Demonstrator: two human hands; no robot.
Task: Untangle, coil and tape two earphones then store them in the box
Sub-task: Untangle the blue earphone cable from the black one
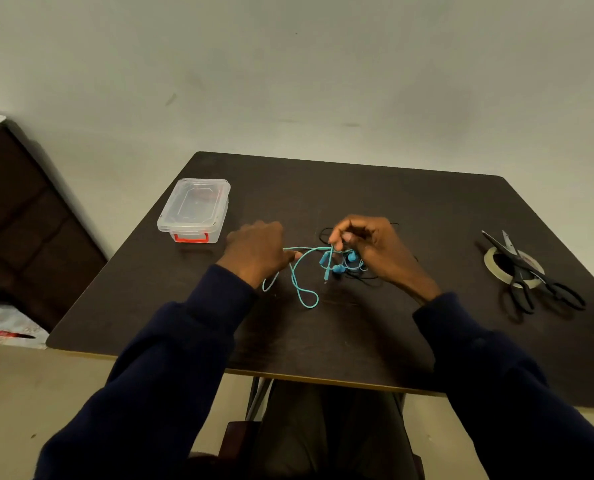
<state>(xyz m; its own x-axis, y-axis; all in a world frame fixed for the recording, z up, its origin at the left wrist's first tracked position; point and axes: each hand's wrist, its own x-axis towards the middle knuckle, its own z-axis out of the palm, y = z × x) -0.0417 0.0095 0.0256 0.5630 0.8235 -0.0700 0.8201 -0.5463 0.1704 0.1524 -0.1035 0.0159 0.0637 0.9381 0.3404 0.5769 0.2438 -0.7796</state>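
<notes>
Pinching the teal earphone [292, 273] between curled fingertips, the left hand [257, 252] holds one end of a short taut span. The right hand [375, 247], at 3 o'clock from it, pinches the same cable, and the plug and earbuds hang just below its fingers. A black earphone [366, 278] lies on the table [358, 341] beneath the right hand. The lidded clear box [195, 206] sits at 10 o'clock. Scissors [520, 261] rest across a tape roll [489, 261] at 3 o'clock, well apart.

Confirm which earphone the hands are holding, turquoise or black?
The turquoise earphone: the left hand and right hand each pinch its cable. The black earphone lies on the table, mostly beneath the right hand, apparently not gripped.
</notes>
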